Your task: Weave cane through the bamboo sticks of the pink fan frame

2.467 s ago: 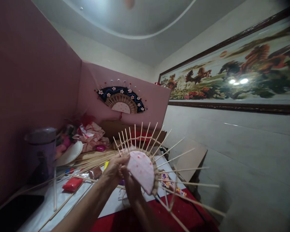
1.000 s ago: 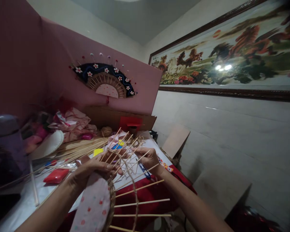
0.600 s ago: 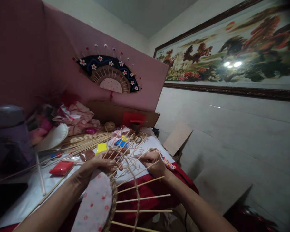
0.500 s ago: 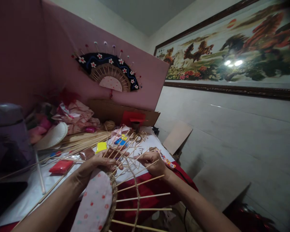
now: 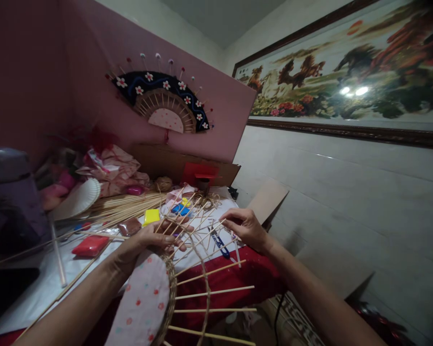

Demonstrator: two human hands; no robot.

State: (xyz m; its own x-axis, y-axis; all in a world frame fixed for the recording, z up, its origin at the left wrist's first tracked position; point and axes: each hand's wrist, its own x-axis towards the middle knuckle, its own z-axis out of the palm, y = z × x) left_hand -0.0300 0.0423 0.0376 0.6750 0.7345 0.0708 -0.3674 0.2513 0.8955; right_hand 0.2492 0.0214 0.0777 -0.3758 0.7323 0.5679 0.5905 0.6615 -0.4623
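Note:
A half-round fan frame lies across my lap side, with a pale floral fabric centre (image 5: 139, 302) and a brown woven twine band (image 5: 171, 293) along its curve. Thin wooden sticks (image 5: 214, 294) fan out from it, crossed farther out by a strand of twine (image 5: 205, 269). My left hand (image 5: 159, 240) is closed around the upper sticks, some fingers showing behind them. My right hand (image 5: 247, 228) pinches at a stick's tip; whether it grips that stick or a twine end, I cannot tell. Blue thread snips (image 5: 219, 242) lie below it on the table, beside a thin whitish stick (image 5: 237, 250).
Clay packs in yellow (image 5: 151, 217), red (image 5: 90, 245) and brown (image 5: 129, 227) lie left of the frame. Behind them are a bundle of wooden sticks (image 5: 126, 209) and a twine ball (image 5: 163, 183). A finished fan (image 5: 166, 101) hangs on the pink board (image 5: 216, 110).
My right hand has moved up and to the right, away from the frame's sticks. The snips now show, and a flower-patterned piece beside that hand is out of sight. My left hand stays put.

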